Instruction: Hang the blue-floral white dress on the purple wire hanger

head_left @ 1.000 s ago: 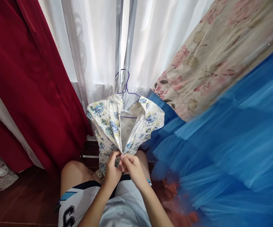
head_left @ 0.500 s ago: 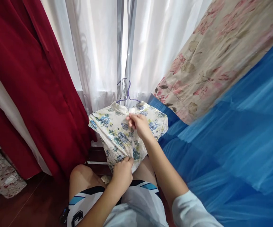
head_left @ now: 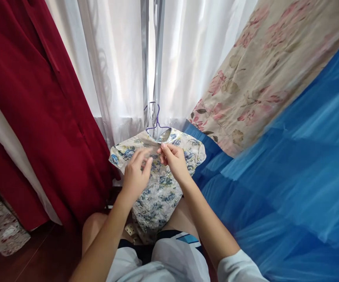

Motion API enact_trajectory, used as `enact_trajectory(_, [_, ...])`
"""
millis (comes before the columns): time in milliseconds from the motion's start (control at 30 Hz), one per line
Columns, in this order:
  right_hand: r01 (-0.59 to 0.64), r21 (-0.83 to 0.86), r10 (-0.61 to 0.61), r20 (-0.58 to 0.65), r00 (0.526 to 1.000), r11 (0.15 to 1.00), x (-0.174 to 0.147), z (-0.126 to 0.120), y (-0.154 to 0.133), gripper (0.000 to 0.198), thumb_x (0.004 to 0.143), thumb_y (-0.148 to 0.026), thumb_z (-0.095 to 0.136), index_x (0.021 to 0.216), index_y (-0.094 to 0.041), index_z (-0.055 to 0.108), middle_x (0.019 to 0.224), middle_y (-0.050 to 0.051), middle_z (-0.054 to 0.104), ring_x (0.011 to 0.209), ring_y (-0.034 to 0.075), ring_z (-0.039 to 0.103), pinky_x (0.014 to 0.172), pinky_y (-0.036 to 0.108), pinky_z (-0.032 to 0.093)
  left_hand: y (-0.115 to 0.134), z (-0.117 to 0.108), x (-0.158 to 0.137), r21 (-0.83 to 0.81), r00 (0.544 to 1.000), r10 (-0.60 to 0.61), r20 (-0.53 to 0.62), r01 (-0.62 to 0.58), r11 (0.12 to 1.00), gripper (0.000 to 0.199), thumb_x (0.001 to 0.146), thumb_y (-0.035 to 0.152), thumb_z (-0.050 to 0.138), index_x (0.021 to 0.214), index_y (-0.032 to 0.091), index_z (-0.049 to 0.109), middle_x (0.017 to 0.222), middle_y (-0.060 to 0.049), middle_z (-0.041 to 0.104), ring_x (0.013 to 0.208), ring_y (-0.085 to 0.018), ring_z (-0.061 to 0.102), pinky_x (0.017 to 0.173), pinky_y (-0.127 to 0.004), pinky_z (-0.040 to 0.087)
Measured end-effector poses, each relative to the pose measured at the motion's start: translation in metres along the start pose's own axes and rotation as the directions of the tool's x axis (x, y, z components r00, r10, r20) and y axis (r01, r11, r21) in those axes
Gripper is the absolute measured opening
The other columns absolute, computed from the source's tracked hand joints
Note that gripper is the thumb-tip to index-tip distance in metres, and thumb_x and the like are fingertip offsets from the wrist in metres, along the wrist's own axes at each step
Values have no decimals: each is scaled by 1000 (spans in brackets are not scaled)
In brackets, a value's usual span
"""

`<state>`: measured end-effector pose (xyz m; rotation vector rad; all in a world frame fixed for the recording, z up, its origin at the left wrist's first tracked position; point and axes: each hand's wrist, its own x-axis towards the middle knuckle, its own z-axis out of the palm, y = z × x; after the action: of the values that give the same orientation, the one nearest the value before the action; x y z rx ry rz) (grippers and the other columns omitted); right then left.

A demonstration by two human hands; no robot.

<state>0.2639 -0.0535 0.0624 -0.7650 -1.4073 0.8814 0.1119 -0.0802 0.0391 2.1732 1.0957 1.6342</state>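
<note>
A white short-sleeved floral blouse [head_left: 160, 180] with blue flowers hangs on a purple hanger [head_left: 157, 122] in front of me, its lower part between my knees. My right hand [head_left: 173, 158] pinches the front of the blouse just below the collar, thumb against index finger. To its left, my left hand [head_left: 137, 170] is raised over the chest of the blouse, thumb and fingers apart and slightly blurred. Nothing shows between its fingers. The hanger's hook sits by narrow grey vertical strips [head_left: 158, 51].
White curtains [head_left: 116, 58] hang behind the blouse. Dark red cloth [head_left: 52, 129] hangs at left, beige floral cloth [head_left: 246, 90] and blue tulle [head_left: 298, 188] at right. Reddish-brown tiled floor [head_left: 49, 250] shows at lower left.
My left hand has let go of the lower front of the blouse and moved up near the collar, its fingers spreading. The front now hangs looser. My right hand stays at the neckline.
</note>
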Motion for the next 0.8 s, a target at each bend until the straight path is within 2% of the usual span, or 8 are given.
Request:
enact_trajectory(67, [12, -15, -11, 12, 1000, 1000, -1, -2, -4, 41, 92, -55, 55, 73, -18, 62, 45, -4, 52, 39, 9, 41, 44, 23, 30, 5, -6, 32, 24, 990, 135, 28, -135, 990, 33, 98, 23, 47, 130, 23, 57, 133, -8, 57, 108, -19, 60, 86, -29, 49])
enact_trajectory(200, [21, -49, -18, 44, 999, 999, -1, -4, -1, 44, 90, -60, 54, 73, -20, 60, 44, -5, 47, 40, 10, 38, 45, 25, 29, 3, 0, 63, 64, 958, 243, 152, -255, 965, 20, 100, 24, 46, 96, 17, 65, 94, -5, 67, 87, -17, 62, 80, -28, 47])
enact_trajectory(267, [29, -45, -27, 36, 999, 999, 1, -3, 8, 45, 90, -61, 53, 72, -21, 58, 43, -6, 43, 40, 10, 34, 45, 26, 26, 1, 6, 66, 91, 961, 259, 102, -268, 959, 21, 99, 25, 48, 86, 16, 63, 84, -4, 64, 81, -16, 61, 76, -27, 45])
enact_trajectory(367, [44, -39, -43, 10, 999, 998, 2, 0, 26, 43, 91, -58, 53, 69, -21, 56, 44, -5, 42, 41, 11, 35, 46, 26, 26, -2, 7, 67, 99, 972, 235, -28, -231, 968, 21, 98, 28, 50, 87, 16, 62, 82, -3, 64, 78, -15, 61, 74, -26, 45])
enact_trajectory(500, [-29, -110, 34, 47, 998, 994, -8, -3, 46, 43, 91, -57, 53, 68, -21, 57, 44, -4, 47, 41, 12, 39, 47, 26, 29, -33, -19, 81, 32, 956, 63, -288, -56, 998, 24, 97, 35, 50, 91, 16, 63, 77, -2, 64, 72, -14, 62, 69, -24, 47])
enact_trajectory(633, [-83, -130, 93, 66, 994, 988, -26, -13, 51, 43, 90, -56, 54, 67, -20, 58, 44, -4, 50, 41, 12, 41, 46, 26, 30, -106, -53, 92, -97, 870, -142, -473, 109, 989, 26, 95, 37, 51, 84, 15, 59, 72, -1, 60, 67, -13, 60, 66, -22, 46])
enact_trajectory(733, [-101, -105, 108, 69, 992, 989, -37, -14, 52, 41, 91, -52, 54, 68, -20, 60, 45, -3, 51, 42, 12, 43, 48, 26, 32, -158, -56, 78, -294, 774, -423, -472, 314, 903, 26, 96, 37, 44, 82, 16, 52, 71, 0, 58, 65, -11, 57, 65, -22, 46])
enact_trajectory(800, [-115, -83, 120, 56, 991, 990, -42, -15, 55, 39, 91, -50, 55, 67, -19, 61, 45, -3, 51, 42, 11, 43, 48, 26, 32, -179, -44, 56, -355, 749, -523, -406, 398, 846, 27, 96, 37, 40, 80, 17, 49, 69, 0, 57, 62, -11, 55, 63, -22, 46])
